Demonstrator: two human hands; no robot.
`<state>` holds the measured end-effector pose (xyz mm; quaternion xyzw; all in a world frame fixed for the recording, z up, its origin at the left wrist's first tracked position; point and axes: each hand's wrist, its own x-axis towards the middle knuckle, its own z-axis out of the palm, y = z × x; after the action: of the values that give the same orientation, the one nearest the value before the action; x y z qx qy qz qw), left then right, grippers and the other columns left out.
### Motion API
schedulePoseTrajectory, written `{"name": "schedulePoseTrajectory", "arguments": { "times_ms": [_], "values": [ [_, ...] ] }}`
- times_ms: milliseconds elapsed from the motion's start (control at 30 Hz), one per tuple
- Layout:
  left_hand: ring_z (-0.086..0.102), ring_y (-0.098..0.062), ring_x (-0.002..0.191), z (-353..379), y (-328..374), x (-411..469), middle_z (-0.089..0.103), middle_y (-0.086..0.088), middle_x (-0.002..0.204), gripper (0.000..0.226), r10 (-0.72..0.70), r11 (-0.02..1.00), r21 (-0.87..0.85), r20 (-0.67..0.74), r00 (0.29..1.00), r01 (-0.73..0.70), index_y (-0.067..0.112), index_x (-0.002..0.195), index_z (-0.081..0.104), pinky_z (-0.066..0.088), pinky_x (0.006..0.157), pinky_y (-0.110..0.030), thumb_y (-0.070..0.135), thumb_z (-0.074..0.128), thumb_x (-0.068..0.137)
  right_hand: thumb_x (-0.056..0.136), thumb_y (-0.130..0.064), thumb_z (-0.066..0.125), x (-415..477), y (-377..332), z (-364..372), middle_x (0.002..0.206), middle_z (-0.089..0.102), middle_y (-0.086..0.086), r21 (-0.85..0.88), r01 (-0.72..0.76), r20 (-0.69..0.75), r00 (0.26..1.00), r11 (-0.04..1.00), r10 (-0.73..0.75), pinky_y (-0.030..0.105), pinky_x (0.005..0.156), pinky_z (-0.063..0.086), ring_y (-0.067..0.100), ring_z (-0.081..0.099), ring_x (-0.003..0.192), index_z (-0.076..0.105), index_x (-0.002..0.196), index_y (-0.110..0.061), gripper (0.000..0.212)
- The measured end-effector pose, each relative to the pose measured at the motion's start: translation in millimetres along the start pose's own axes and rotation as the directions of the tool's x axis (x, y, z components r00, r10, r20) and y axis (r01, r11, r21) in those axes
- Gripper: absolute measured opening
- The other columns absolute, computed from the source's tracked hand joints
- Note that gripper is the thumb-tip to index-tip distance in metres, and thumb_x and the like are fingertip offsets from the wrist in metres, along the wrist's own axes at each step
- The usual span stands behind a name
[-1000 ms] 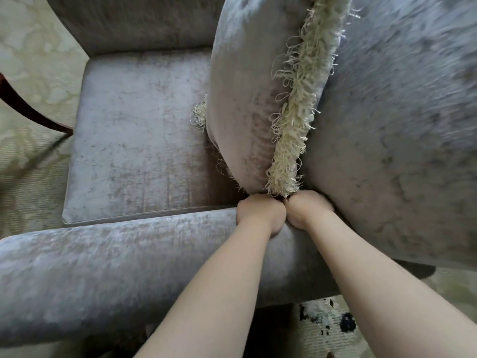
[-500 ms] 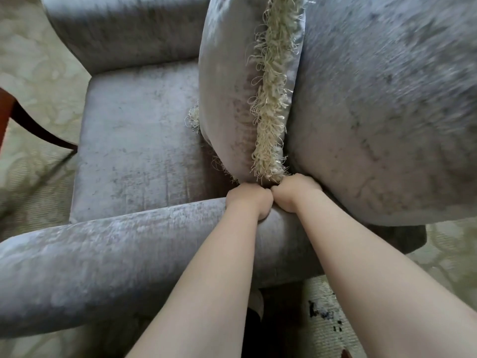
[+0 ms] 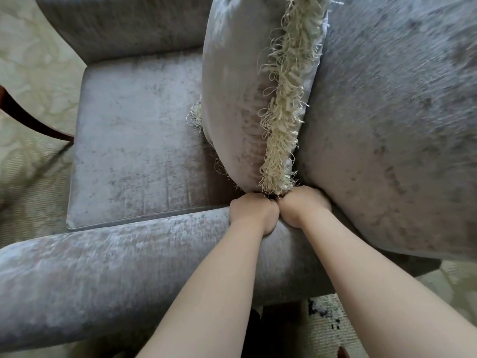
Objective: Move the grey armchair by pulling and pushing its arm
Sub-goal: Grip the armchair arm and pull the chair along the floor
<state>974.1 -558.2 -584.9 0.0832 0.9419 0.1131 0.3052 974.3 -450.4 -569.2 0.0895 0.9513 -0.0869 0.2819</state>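
1. Your left hand [image 3: 254, 213] and right hand [image 3: 302, 208], knuckles touching, curl over the armchair arm [image 3: 116, 259], gripping it.
2. It runs 8-to-3 o'clock; the seat [image 3: 139, 138] lies at 11; pull toward 6.

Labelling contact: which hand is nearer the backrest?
Right. The right hand grips the chair arm against the backrest; the left hand grips it beside the right, on the side away from the backrest.

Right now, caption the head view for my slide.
Left hand and right hand grip the grey armchair's arm beside a fringed cushion.
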Motion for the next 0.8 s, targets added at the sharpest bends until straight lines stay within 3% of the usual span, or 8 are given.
{"name": "schedulePoseTrajectory", "arguments": {
  "times_ms": [200, 500, 800],
  "values": [
    [0.055, -0.031, 0.107, -4.9, 1.1, -5.5, 0.061, -0.011, 0.12, 0.045, 0.003, 1.0, -0.009, 0.0, 1.0, -0.003, 0.011, 0.112, 0.061, 0.039, 0.08, -0.036, 0.03, 0.023, 0.097, 0.091, -0.037, 0.036, -3.5, -0.7, -2.4, 0.122, 0.062, 0.008, -0.022, 0.035, -0.032, 0.999, 0.999, -0.036, 0.03, 0.072, 0.039, 0.03, 0.06, 0.106, 0.062, 0.117, -0.022, 0.039],
    [0.05, -0.032, 0.116, -9.8, 4.3, -19.5, 0.052, -0.015, 0.133, 0.044, -0.05, 0.998, -0.041, 0.035, 0.998, 0.052, 0.008, 0.125, 0.053, 0.041, 0.092, -0.038, 0.028, 0.027, 0.096, 0.09, -0.04, 0.037, -21.0, -0.6, -1.1, 0.125, 0.059, 0.01, -0.061, -0.022, -0.054, 0.998, 0.998, 0.018, 0.03, 0.074, 0.036, 0.03, 0.056, 0.111, 0.062, 0.119, -0.015, 0.046],
    [0.055, -0.032, 0.107, 4.2, 4.9, -36.7, 0.06, -0.014, 0.119, 0.04, 0.006, 0.999, 0.04, 0.053, 0.999, -0.008, 0.007, 0.114, 0.06, 0.042, 0.082, -0.038, 0.02, 0.028, 0.095, 0.089, -0.038, 0.037, -38.9, 4.7, 16.1, 0.118, 0.064, 0.012, -0.018, -0.022, 0.001, 1.0, 1.0, 0.022, 0.03, 0.071, 0.038, 0.031, 0.06, 0.104, 0.066, 0.11, -0.013, 0.043]
  ]
}}
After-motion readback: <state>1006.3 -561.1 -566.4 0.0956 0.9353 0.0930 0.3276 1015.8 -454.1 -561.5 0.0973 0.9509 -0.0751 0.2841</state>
